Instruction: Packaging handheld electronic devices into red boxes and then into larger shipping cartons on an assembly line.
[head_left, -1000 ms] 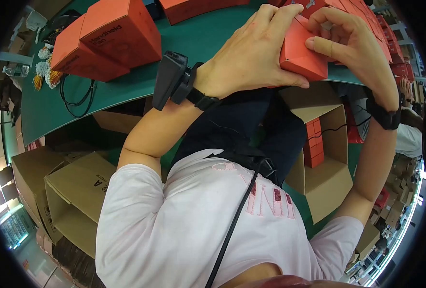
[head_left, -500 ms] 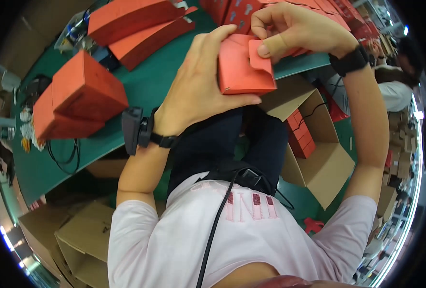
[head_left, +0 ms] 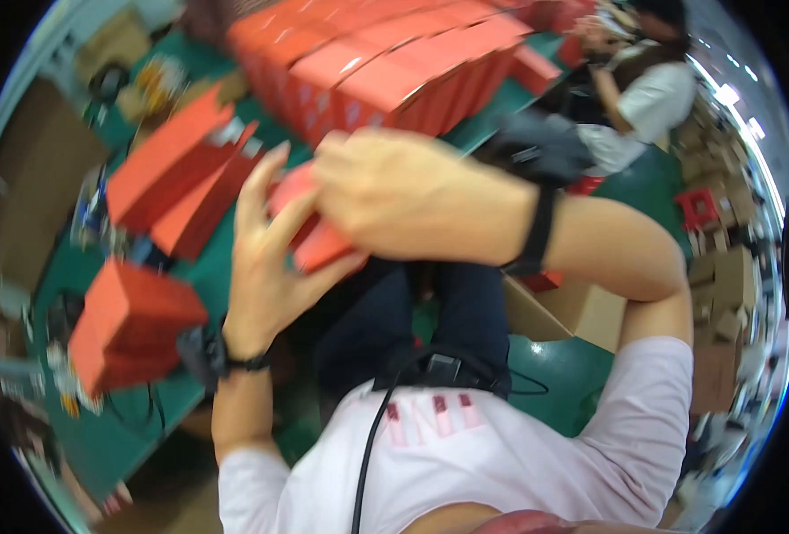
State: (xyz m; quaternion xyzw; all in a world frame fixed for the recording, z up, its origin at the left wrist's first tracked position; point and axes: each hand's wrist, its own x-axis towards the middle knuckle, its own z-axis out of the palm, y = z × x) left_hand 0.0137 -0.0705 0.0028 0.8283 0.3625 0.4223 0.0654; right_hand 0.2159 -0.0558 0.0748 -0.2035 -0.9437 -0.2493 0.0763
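Observation:
In front of me, above my lap, is a small red cardboard box (head_left: 325,249), tilted and partly covered by both hands. My left hand (head_left: 265,254) holds it from the left, thumb along the near side and fingers up the far side. My right hand (head_left: 403,196) reaches across from the right with bent fingers pressed on the box; its back hides most of the box, and motion blurs it. A dark gap shows between the box's red parts, but I cannot tell how its flaps lie.
Many red boxes (head_left: 385,76) stand packed in rows at the back of the green table (head_left: 172,427). On the left are long red cartons (head_left: 167,169) and a larger red carton (head_left: 136,325). An open brown box (head_left: 581,311) stands right of my legs. Someone in white (head_left: 657,102) sits at far right.
The view has swung, bringing the rows of boxes into sight. My right hand has moved from pinching the box's flap to lying over the box. My left hand still holds it.

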